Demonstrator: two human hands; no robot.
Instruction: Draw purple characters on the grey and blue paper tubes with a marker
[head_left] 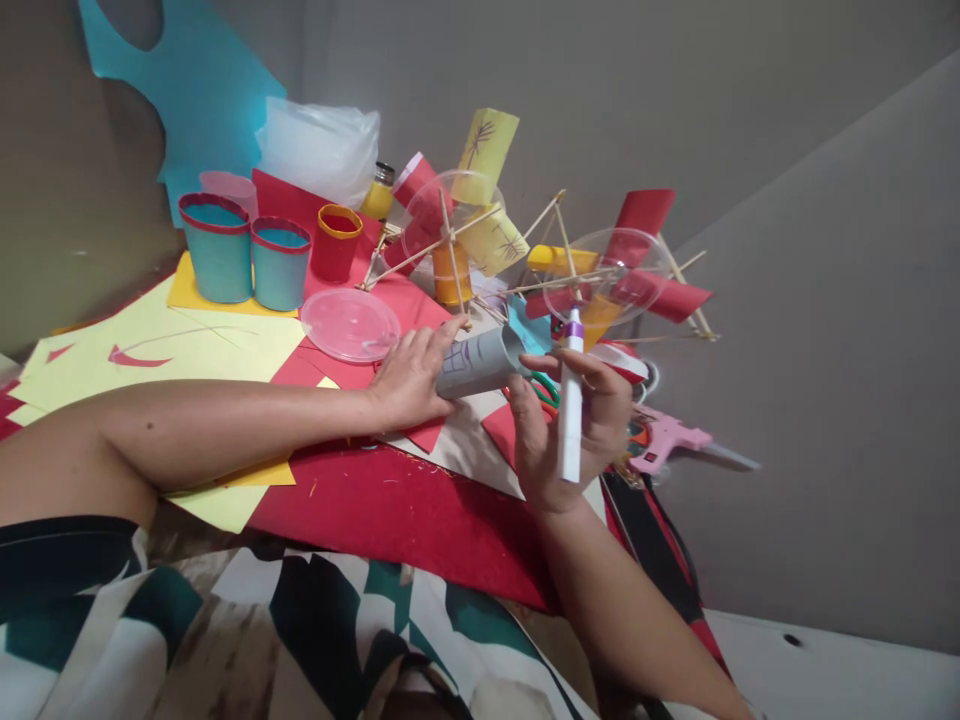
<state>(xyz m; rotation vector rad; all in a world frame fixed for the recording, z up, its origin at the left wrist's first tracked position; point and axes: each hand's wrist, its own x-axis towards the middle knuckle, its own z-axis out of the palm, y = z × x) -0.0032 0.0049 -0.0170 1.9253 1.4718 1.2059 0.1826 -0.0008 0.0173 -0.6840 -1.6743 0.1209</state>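
Note:
A grey paper tube (pixel 480 363) with purple lines drawn on it lies on its side in the middle. My left hand (pixel 412 378) is closed around its left end. In my right hand (pixel 581 425) is a white marker (pixel 571 420) with a purple top, pointing upward. That hand's thumb and index finger are at the tube's open right end; whether they press on it I cannot tell. Behind the tube stand two stick frames with clear plastic discs, the left disc (pixel 416 235) and the right disc (pixel 637 275), both with red and yellow paper rolls around them.
Two blue cups (pixel 217 262) and a red cup (pixel 335 250) stand at the back left, near a pink lid (pixel 350 326). Yellow paper sheets (pixel 225 350) spread leftward. A pink glue gun (pixel 667 440) lies right of my right hand. Scissors (pixel 546 388) lie partly hidden behind the tube.

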